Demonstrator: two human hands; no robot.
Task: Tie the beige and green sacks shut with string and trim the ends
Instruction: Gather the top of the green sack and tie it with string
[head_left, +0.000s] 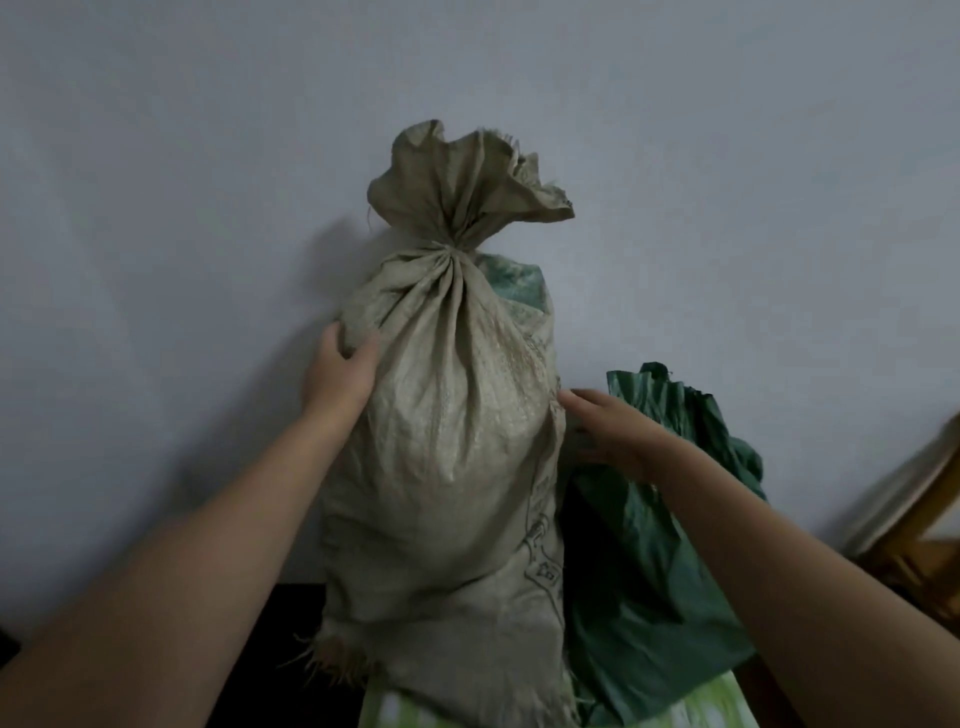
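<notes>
A tall beige woven sack (447, 441) stands upright against the wall, its neck cinched tight and its top flaring out above; the string itself is too thin to make out. My left hand (340, 371) grips the sack's upper left side, thumb pressed into the cloth. My right hand (610, 431) lies with relaxed fingers at the sack's right edge, in front of a dark green sack (654, 545) that slumps beside it with its mouth loose. A second green sack (514, 283) peeks out behind the beige one.
A plain pale wall (208, 182) fills the background. A wooden chair or frame (914, 525) stands at the far right. A light green patterned surface (696, 709) lies under the sacks, with a dark floor (291, 649) at lower left.
</notes>
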